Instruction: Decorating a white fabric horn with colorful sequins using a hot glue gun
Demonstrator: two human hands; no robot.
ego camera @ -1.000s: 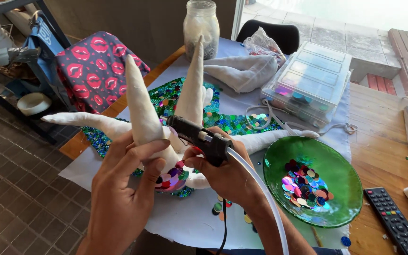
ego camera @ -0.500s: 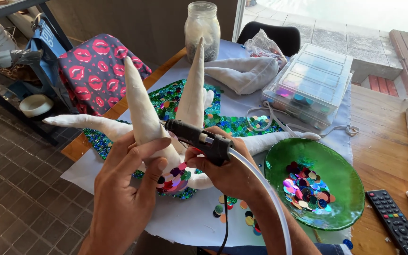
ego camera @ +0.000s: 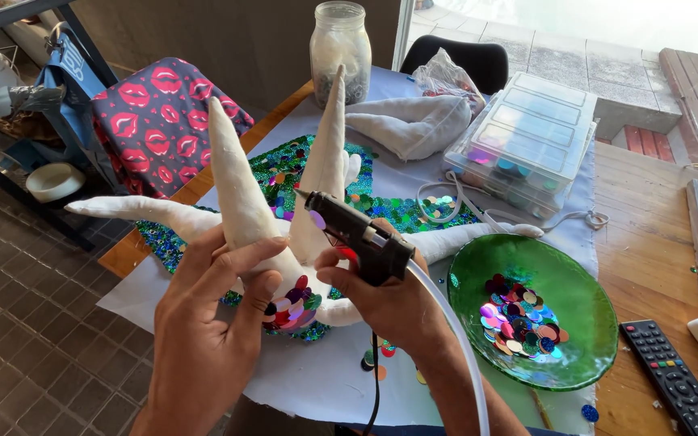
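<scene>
A white stuffed fabric figure [ego camera: 240, 194] with several long pointed limbs stands on a sheet over the table, partly covered in coloured sequins [ego camera: 288, 303]. My left hand [ego camera: 203, 331] grips the base of one upright limb, thumb by the sequin patch. My right hand [ego camera: 385, 299] holds a black hot glue gun [ego camera: 357, 234], its nozzle pointing left at another upright limb. A white glue stick [ego camera: 454, 339] sticks out of the gun's back toward me.
A green glass dish [ego camera: 583, 323] holds loose sequins at the right. Behind it sit a clear compartment box [ego camera: 527, 137], a glass jar [ego camera: 339, 48] and a white stuffed piece [ego camera: 409, 125]. A black remote [ego camera: 672, 387] lies on the wooden table. A lip-print cushion [ego camera: 159, 121] is at the left.
The view has shifted slightly. The glue gun's nozzle has lifted off the sequin patch and now points at an upright limb; my left hand keeps its grip.
</scene>
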